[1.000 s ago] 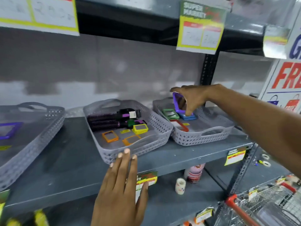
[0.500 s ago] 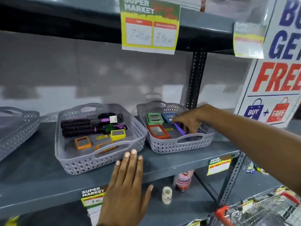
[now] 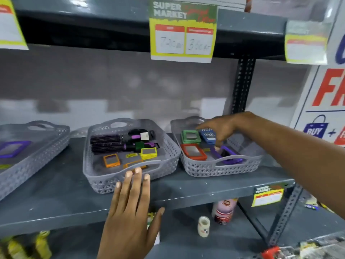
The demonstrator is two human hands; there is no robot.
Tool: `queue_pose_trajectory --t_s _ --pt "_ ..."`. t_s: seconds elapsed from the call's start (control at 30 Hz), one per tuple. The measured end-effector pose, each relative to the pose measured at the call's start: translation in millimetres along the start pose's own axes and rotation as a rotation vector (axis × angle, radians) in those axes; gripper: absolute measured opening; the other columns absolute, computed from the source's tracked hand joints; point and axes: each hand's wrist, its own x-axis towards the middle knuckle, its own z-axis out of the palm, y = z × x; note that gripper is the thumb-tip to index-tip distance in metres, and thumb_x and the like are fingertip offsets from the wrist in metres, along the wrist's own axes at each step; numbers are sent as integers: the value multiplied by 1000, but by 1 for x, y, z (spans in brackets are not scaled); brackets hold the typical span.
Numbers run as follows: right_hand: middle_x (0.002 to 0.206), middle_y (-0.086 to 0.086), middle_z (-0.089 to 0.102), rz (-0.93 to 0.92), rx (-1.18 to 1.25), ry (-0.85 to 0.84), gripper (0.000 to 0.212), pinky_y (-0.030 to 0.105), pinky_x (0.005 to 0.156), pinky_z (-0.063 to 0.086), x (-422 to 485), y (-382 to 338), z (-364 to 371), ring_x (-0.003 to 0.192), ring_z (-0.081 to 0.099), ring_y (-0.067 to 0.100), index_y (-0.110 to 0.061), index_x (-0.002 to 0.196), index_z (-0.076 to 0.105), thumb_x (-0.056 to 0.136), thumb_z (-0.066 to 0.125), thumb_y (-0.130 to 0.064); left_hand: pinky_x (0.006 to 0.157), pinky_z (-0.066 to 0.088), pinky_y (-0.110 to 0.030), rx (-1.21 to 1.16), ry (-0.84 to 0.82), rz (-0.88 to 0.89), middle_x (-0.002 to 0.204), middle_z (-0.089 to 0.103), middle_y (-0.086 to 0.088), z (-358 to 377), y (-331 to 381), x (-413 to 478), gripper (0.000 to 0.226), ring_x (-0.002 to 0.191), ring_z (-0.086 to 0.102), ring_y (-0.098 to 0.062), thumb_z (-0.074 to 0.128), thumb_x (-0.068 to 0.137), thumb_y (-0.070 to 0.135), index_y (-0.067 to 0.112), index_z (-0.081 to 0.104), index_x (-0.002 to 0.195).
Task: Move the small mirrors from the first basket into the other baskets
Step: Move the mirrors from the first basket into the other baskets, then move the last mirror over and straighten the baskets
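Observation:
Three grey plastic baskets stand on a grey shelf. The right basket [image 3: 220,168] holds a green mirror [image 3: 190,136], a red mirror [image 3: 193,151], a blue mirror [image 3: 208,135] and a purple mirror [image 3: 228,155] lying at its right. My right hand [image 3: 218,128] hovers over this basket, fingers spread, holding nothing. The middle basket [image 3: 112,181] holds an orange mirror [image 3: 111,160], a yellow mirror [image 3: 148,152] and hair brushes [image 3: 108,143]. My left hand [image 3: 130,208] lies flat on the shelf, fingertips touching the middle basket's front. The left basket [image 3: 33,156] holds another purple mirror [image 3: 11,149].
Price signs hang from the shelf above. A bottle [image 3: 225,211] and a small jar [image 3: 203,226] stand on the lower shelf. A red shopping-cart handle [image 3: 270,252] shows at the bottom right. A promotional poster [image 3: 328,94] fills the right edge.
My right hand lowered the purple mirror into the right basket, let it go and lifted slightly. The view shifted right, and my left hand stayed on the shelf.

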Motion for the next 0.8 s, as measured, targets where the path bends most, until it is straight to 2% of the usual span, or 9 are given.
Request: queue_pose_trajectory --t_s 0.1,0.23,0.47,0.57,0.6,0.7,0.8 --pt "154 2 44 -112 -10 181 91 33 109 39 14 -30 -12 132 47 23 -22 153 36 76 85 -24 114 26 -57 41 28 -51 157 29 -23 -16 -25 -9 76 146 26 -41 44 92 50 1 32 148" --pt "152 3 47 -236 97 300 76 29 110 38 43 -86 -32 135 47 19 -19 150 42 84 79 -26 114 26 -57 98 81 -103 158 29 -23 -44 -73 -28 75 147 23 -40 42 94 52 1 31 149" --pt "148 -1 52 -376 145 264 69 29 111 37 108 -225 -55 132 51 16 -21 143 50 82 81 -31 110 35 -59 183 177 -142 156 34 -21 -88 -181 -61 73 145 30 -39 53 90 47 2 40 145" --pt "146 0 54 -438 172 252 75 17 103 37 137 -288 -65 130 52 12 -19 146 45 82 81 -29 107 37 -62 206 199 -184 154 37 -22 -104 -227 -72 73 144 32 -40 54 88 47 1 42 143" --pt "146 0 54 -452 172 247 77 17 102 38 145 -308 -69 131 51 12 -20 148 41 83 80 -30 107 37 -62 206 199 -202 154 37 -22 -109 -239 -74 73 144 32 -41 53 88 48 0 43 143" --pt "144 1 55 -495 175 232 81 32 109 41 173 -374 -80 132 51 16 -23 151 35 84 79 -34 109 33 -61 188 184 -264 154 36 -21 -122 -280 -81 74 145 29 -40 50 88 49 0 42 143" --pt "142 2 56 -550 181 207 82 32 108 41 196 -431 -82 130 53 18 -22 151 35 83 79 -37 111 30 -58 179 160 -308 155 35 -20 -130 -309 -83 76 145 28 -39 48 88 50 0 40 144"
